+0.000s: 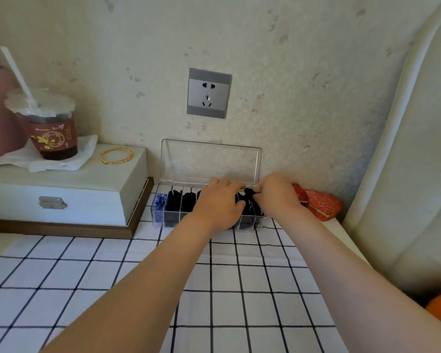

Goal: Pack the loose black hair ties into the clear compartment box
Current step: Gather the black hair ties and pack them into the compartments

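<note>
The clear compartment box (161, 220) stands against the wall on the checked cloth, its lid (209, 160) upright behind it. Black hair ties (175, 203) fill several compartments; the far-left compartment holds blue ones (159, 203). My left hand (218, 205) lies flat over the middle compartments, fingers spread, covering what is below. My right hand (275, 194) hovers over the right end of the box, its fingertips pinched on a black hair tie (250, 192). No loose ties show on the cloth.
A white latched box (61, 194) on a wooden tray stands at left, bearing a gold bangle (115, 155) and an iced drink cup (46, 123) on a napkin. A red embroidered pouch (321, 205) lies right of the compartment box. A wall socket (208, 93) is above.
</note>
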Motion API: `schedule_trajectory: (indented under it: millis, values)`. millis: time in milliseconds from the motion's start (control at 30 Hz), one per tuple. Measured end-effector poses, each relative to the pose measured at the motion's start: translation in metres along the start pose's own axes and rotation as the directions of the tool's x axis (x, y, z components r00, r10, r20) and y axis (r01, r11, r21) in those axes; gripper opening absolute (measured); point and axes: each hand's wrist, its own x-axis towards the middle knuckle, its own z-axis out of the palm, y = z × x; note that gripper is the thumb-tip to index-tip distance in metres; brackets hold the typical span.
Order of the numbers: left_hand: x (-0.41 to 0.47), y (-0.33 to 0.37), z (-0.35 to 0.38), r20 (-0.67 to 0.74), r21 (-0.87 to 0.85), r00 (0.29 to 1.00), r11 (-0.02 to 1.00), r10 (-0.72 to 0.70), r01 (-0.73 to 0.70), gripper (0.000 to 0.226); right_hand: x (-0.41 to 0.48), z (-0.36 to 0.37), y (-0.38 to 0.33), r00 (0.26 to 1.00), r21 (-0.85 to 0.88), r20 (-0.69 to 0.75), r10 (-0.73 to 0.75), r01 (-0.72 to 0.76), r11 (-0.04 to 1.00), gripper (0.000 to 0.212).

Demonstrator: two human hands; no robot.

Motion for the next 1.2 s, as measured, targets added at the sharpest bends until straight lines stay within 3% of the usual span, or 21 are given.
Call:
schedule_trajectory:
  millis: [100, 200, 267, 367, 467, 533, 733, 933, 1100, 1200]
  values:
    - [-0.001, 0.001, 0.003, 0.004, 0.007, 1.000, 1.000, 0.022, -0.022, 0.049, -0.002, -0.001, -0.004, 0.995, -0.240, 0.082, -0.049, 0.067, 0.968, 0.008]
    - [-0.002, 0.003, 0.007, -0.010, -0.002, 0.999, 0.999, 0.034, -0.034, 0.044, -0.006, -0.005, -0.002, 0.987, -0.285, 0.115, -0.116, 0.145, 0.948, 0.010]
    - [-0.003, 0.004, 0.008, -0.033, 0.014, 0.998, 0.998, 0.057, -0.056, 0.045, -0.003, -0.010, 0.001, 0.977, -0.204, 0.147, -0.154, 0.182, 0.962, 0.015]
    - [-0.003, 0.004, 0.007, -0.039, 0.018, 0.996, 0.996, 0.084, -0.083, 0.045, 0.002, -0.019, 0.009, 0.961, 0.080, 0.212, -0.177, 0.164, 0.983, 0.026]
    - [-0.002, 0.005, 0.008, 0.002, 0.066, 0.996, 0.994, 0.084, -0.084, 0.045, -0.001, -0.023, 0.018, 0.968, 0.333, 0.172, -0.184, 0.119, 0.935, 0.067]
    - [-0.001, 0.006, 0.008, 0.022, 0.085, 0.997, 0.994, 0.068, -0.070, 0.046, -0.004, -0.023, 0.022, 0.970, 0.367, 0.152, -0.189, 0.122, 0.922, 0.080]
    - [0.003, 0.010, 0.005, 0.045, 0.083, 0.998, 0.995, 0.044, -0.048, 0.045, -0.018, -0.034, 0.026, 0.958, 0.310, 0.082, -0.274, 0.237, 0.921, 0.049]
    - [0.003, 0.004, 0.003, -0.004, -0.082, 1.000, 0.997, 0.001, -0.001, 0.038, -0.028, -0.029, 0.022, 0.920, 0.145, 0.151, -0.361, 0.341, 0.929, 0.059]
    - [0.001, 0.006, 0.003, -0.010, -0.074, 1.000, 0.997, 0.006, -0.006, 0.039, -0.028, -0.014, 0.017, 0.910, -0.191, 0.153, -0.384, 0.409, 0.892, 0.058]
    - [0.000, 0.007, 0.003, 0.012, -0.038, 1.000, 0.999, 0.011, -0.011, 0.044, -0.025, -0.012, 0.017, 0.896, -0.225, 0.145, -0.419, 0.443, 0.868, 0.080]
